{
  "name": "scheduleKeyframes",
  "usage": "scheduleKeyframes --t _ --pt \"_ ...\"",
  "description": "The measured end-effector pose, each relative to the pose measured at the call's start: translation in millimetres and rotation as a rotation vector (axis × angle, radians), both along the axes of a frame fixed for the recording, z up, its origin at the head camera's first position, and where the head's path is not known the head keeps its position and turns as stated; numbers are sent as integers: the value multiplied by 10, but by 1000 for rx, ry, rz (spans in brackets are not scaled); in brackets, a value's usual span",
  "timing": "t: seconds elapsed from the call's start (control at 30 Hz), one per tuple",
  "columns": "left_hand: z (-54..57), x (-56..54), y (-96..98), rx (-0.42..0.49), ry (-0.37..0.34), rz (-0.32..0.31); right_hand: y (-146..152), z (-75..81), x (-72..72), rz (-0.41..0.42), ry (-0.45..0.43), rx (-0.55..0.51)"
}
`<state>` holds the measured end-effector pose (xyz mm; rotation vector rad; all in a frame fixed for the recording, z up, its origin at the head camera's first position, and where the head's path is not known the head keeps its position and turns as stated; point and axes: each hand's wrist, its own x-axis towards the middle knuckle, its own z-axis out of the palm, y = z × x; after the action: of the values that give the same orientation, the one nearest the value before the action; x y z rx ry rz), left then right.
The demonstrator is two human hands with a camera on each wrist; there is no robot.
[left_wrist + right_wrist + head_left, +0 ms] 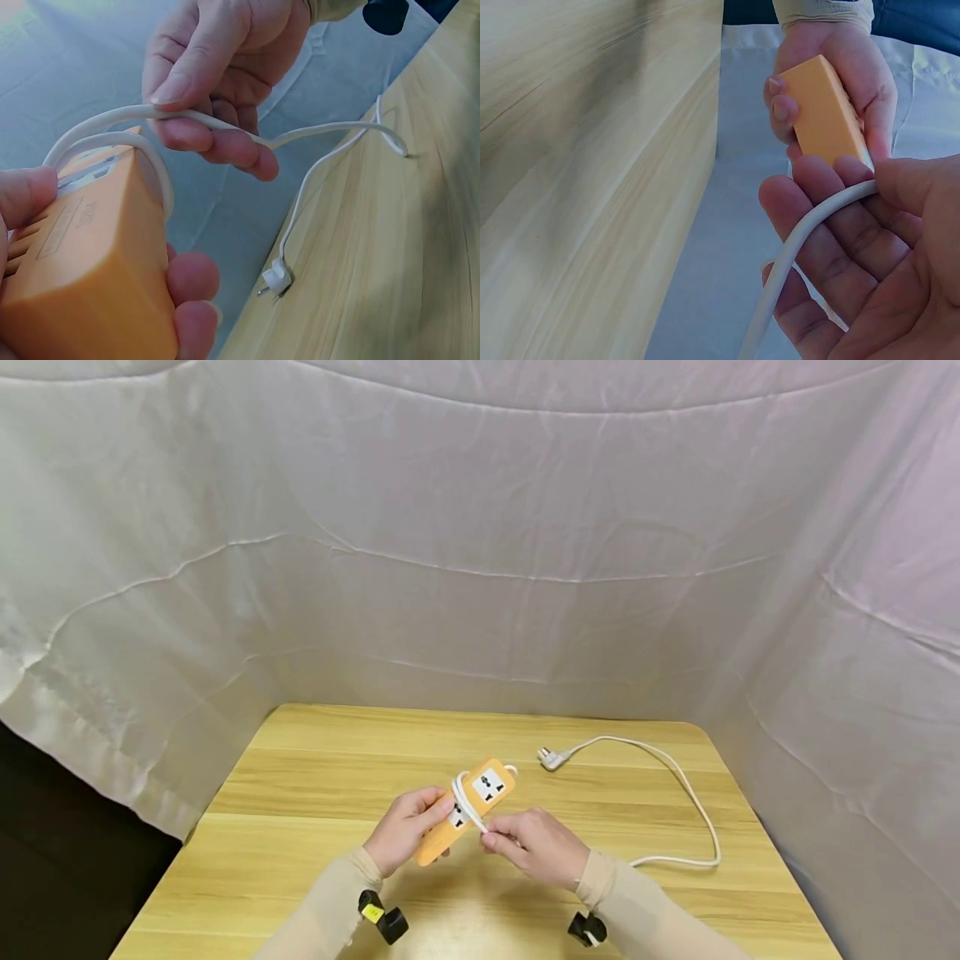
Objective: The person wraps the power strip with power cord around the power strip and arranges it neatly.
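Note:
My left hand (405,828) grips an orange power strip (437,842) with white socket panels, tilted above the table with its far end toward the right. The thumb lies on the socket face; fingertips show underneath. A white cord (471,811) loops around the strip's middle. My right hand (543,846), to the right of the strip, pinches this cord between thumb and index finger. In the left wrist view, the cord (112,116) arches from the strip to that pinch. From there, the right wrist view shows the cord (780,266) trailing across the fingers.
The cord's loose length (701,814) curves over the right side of the wooden table (337,760). It ends in a white plug (553,759) lying beyond my right hand. Pale grey cloth (487,627) hangs behind the table and along both sides.

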<state>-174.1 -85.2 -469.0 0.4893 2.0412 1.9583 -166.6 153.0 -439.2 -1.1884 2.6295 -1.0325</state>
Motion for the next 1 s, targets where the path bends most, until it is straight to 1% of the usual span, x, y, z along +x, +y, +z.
scheduleKeyframes --t 0.17,0.37,0.57,0.73,0.83,0.9,1.0 --pt "28 38 -5 19 13 -31 37 -33 -5 30 -3 0" --pt "55 54 -10 41 34 -66 82 -96 -70 96 15 -16" --pt "75 82 -10 35 61 -122 141 -178 -163 189 -35 -37" --pt "107 116 5 21 87 -156 184 -217 -231 256 -69 -59" --pt "134 129 3 25 92 -177 219 -225 -270 262 -109 -52" --pt "155 136 -8 34 100 -194 267 -253 -305 250 -166 -44" --pt "176 147 -19 54 133 -237 350 -329 -358 241 -262 -57"
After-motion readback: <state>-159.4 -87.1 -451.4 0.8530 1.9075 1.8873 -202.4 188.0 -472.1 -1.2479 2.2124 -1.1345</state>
